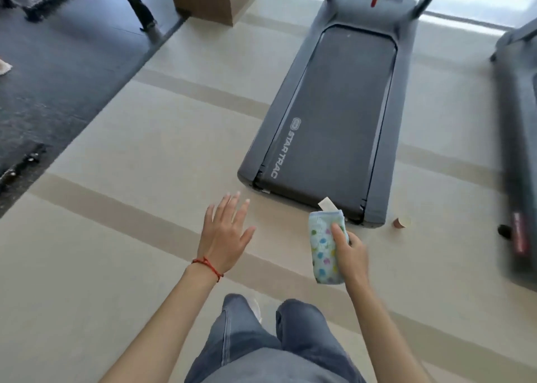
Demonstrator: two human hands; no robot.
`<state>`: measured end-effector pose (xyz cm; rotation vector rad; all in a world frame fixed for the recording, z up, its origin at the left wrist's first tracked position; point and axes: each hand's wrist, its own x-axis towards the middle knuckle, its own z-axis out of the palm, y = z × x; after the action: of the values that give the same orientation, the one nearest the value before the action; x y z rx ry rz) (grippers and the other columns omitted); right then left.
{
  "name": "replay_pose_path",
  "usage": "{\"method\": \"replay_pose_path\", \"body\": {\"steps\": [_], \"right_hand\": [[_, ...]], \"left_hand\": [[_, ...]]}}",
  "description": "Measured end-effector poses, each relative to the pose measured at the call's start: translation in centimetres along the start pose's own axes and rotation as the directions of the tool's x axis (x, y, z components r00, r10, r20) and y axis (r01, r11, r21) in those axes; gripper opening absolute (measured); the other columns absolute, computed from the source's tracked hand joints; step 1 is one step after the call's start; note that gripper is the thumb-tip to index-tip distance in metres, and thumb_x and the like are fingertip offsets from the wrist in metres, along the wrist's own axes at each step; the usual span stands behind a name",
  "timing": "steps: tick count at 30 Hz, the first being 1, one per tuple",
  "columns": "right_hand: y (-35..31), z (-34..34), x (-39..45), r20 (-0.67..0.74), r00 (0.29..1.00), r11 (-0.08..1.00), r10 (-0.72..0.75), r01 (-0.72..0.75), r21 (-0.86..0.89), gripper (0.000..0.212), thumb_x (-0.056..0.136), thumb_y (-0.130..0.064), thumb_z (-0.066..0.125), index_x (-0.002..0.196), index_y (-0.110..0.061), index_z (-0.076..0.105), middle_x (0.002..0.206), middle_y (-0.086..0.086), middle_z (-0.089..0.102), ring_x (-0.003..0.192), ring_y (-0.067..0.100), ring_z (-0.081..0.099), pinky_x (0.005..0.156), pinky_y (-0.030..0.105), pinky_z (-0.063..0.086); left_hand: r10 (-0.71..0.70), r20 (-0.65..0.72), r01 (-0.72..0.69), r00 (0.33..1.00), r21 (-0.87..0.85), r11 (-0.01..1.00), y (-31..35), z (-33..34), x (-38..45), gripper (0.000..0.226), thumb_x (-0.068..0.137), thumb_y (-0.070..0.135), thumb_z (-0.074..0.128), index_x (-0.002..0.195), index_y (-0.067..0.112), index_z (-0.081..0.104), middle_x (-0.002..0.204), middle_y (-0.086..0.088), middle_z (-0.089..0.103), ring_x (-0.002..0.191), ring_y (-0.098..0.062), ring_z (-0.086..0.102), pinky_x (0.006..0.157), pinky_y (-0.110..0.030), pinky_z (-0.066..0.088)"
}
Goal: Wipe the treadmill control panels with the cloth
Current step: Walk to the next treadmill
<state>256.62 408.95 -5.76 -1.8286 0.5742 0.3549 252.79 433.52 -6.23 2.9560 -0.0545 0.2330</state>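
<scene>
On the pale striped floor [122,237] of a gym, seen from above:

Item 1. Cloth [324,249]: light blue, folded into a long pad, printed with coloured dots, a white tag at its far end. It was held upright in the air in front of the person, just short of the near end of the treadmill.

Item 2. Right hand [350,252]: fingers curled round the cloth, thumb pressed on its near face.

Item 3. Left hand [225,234]: fingers straight and spread wide, palm down, holding nothing; it hung above the floor, apart from the cloth. A red cord bracelet [207,268] circled the wrist.

Item 4. Treadmill [328,121]: dark grey, belt running away from the viewer, "STAR TRAC" lettered on its left side rail. Two uprights rose at the far end; the control panel lay out of view.

Item 5. Second treadmill [520,156]: at the right edge, blurred, cut off by the frame.

Item 6. Small brown cylinder [400,222]: lying on the floor just beside the first treadmill's near right corner.

Item 7. Jeans [270,345]: blue, both legs at the bottom.

Item 8. Dark mat [58,77]: upper left, bearing black equipment.
</scene>
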Motion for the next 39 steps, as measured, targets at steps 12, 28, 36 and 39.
{"method": "replay_pose_path", "body": {"steps": [12,28,36,39], "right_hand": [[-5.6,-1.6,12.1,-0.176,0.983,0.988,0.041,-0.014,0.152,0.029,0.089,-0.035,0.056,0.074,-0.011,0.058,0.071,0.0,0.06,0.066,0.015,0.057,0.058,0.028,0.045],[-20.9,-7.6,31.8,-0.196,0.98,0.971,-0.031,0.077,0.227,0.032,0.089,-0.035,0.056,0.067,-0.012,0.056,0.067,0.0,0.059,0.064,0.018,0.059,0.057,0.028,0.045],[-26.0,-8.2,40.0,-0.216,0.976,0.969,-0.032,0.083,0.232,0.029,0.09,-0.034,0.054,0.073,-0.011,0.057,0.072,0.001,0.061,0.067,0.015,0.061,0.053,0.024,0.044],[-28.6,-8.4,44.0,-0.231,0.973,0.968,-0.012,0.069,0.242,0.03,0.09,-0.036,0.054,0.077,-0.01,0.059,0.076,0.004,0.063,0.072,0.02,0.063,0.056,0.026,0.046]], "left_hand": [[0.168,0.061,-0.165,0.984,-0.046,0.985,1.9,4.1,17.6,0.054,0.088,0.04,0.037,0.124,0.004,0.058,0.131,-0.017,0.053,0.124,-0.032,0.043,0.093,-0.055,0.041],[0.164,0.004,-0.164,0.986,-0.028,0.986,7.0,3.9,43.2,0.055,0.09,0.041,0.036,0.128,0.006,0.053,0.134,-0.017,0.05,0.126,-0.033,0.042,0.096,-0.053,0.037],[0.201,-0.001,-0.201,0.98,-0.038,0.979,8.6,5.6,54.4,0.055,0.089,0.041,0.037,0.127,0.006,0.054,0.133,-0.016,0.051,0.126,-0.033,0.044,0.098,-0.053,0.035],[0.222,0.012,-0.221,0.975,-0.042,0.974,8.7,6.2,59.5,0.055,0.089,0.041,0.038,0.127,0.005,0.054,0.133,-0.017,0.051,0.125,-0.034,0.045,0.098,-0.055,0.036]]}}
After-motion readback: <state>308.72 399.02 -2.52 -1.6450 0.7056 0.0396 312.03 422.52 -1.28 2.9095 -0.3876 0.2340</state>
